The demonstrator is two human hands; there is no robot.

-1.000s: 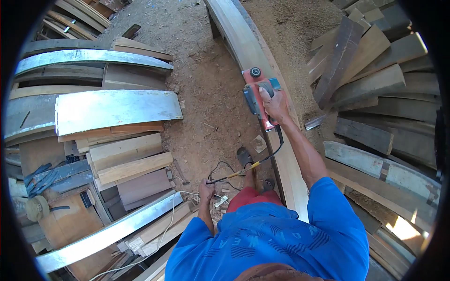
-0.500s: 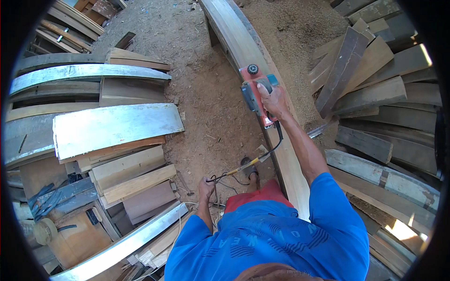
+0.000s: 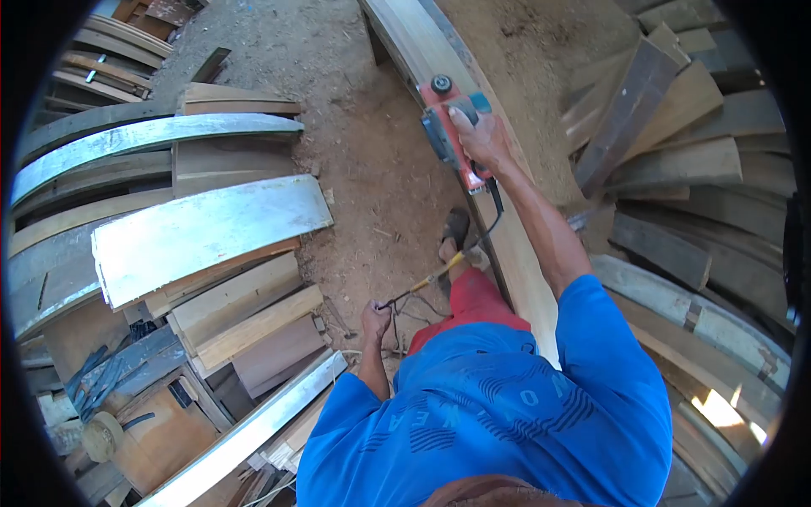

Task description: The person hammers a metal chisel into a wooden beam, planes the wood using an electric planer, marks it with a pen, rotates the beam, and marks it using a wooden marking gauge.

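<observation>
My right hand [image 3: 483, 139] is closed around the handle of a red and black electric planer [image 3: 441, 127]. The planer rests on a long pale wooden board [image 3: 525, 283], which runs from beside my body to the top of the view. From the planer's rear a power cord [image 3: 432, 277], partly wrapped in yellow, curves down to the left. My left hand [image 3: 376, 321] is closed on this cord, low and out to the side of the board. The planer's underside is hidden.
Stacked planks [image 3: 262, 291] and a whitish sheet-like board [image 3: 211, 232] lie on the left. More timber [image 3: 676, 245] is piled on the right. Dusty ground [image 3: 355, 169] lies between the left stack and the long board. My sandalled foot [image 3: 456, 226] stands close beside the board.
The planer and my right hand have moved forward along the board, away from my body. My foot has stepped forward. My left hand has risen slightly, still on the cord.
</observation>
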